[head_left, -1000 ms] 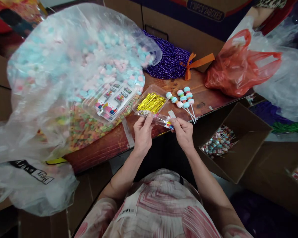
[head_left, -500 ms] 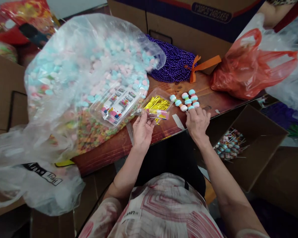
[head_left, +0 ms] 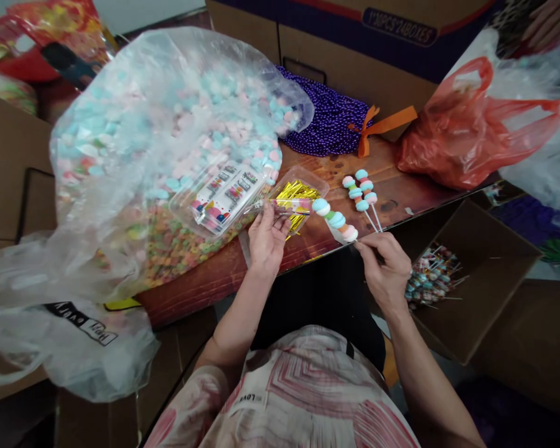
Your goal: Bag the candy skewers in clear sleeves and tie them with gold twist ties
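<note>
From where I stand, the large cardboard box (head_left: 354, 53) at the far side reads "1*30PCS*24BOXES", set in a rounded outline on its dark blue band. On the near left, a white see-through bag (head_left: 107, 367) carries "Happy" in a framed patch and, next to it on a black strip, a word that looks like "every". The worker's shirt (head_left: 308, 386) says "LOVE" on a small pale patch. The white packs (head_left: 228, 190) in a clear tray (head_left: 178, 214) bear dark lettering, too small for me to read.
</note>
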Demonstrator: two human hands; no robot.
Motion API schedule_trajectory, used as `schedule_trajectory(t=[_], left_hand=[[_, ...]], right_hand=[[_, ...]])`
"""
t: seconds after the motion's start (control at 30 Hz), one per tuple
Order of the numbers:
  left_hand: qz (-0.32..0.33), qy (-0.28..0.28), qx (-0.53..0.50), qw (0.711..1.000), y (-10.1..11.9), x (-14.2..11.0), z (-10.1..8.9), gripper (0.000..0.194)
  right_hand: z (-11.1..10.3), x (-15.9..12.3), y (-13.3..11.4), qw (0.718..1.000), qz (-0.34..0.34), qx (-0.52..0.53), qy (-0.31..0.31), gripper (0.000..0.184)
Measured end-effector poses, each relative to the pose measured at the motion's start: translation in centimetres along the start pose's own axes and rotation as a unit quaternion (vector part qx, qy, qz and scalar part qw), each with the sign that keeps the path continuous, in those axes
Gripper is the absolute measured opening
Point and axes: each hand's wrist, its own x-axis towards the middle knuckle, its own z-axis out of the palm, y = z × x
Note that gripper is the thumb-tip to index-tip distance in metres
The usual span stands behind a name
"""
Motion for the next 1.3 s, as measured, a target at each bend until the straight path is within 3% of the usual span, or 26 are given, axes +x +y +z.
schedule_trajectory(t=[0.17,0.3,0.53,0.77,1.1,1.3], left_hand=[[0.013,-0.019,0.017,1.000,0.4,-0.4,0.1,0.032],[0.078,-0.031,0.033,0.996,0.2,-0.4,-0.1,0.028],[0.152,-0.064,0.073,0.984,-1.3,-0.4,-0.6,0.035],[0.128,-0.097,0.055,0.986,-1.8,-1.0,-0.5,0.047],[0.065,-0.122,0.051,0.989,-1.9,-2.6,0.2,0.044],[0.038,-0.136,0.018,0.990,-1.8,-2.8,0.4,0.034]], right_hand=[[-0.6,0.1,0.8,0.998,-0.034,-0.028,-0.044,0.013],[-1.2,0.1,0.8,0.992,-0.087,-0.069,-0.061,0.012],[-0.1,0.0,0.2,0.997,-0.032,0.025,-0.067,0.012],[1.4,-0.7,-0.4,0.996,-0.022,0.051,-0.076,0.014],[2.5,-2.2,-1.6,0.994,-0.054,-0.079,-0.052,0.020],[2.2,-2.3,-2.3,0.995,0.049,0.051,-0.076,0.016]])
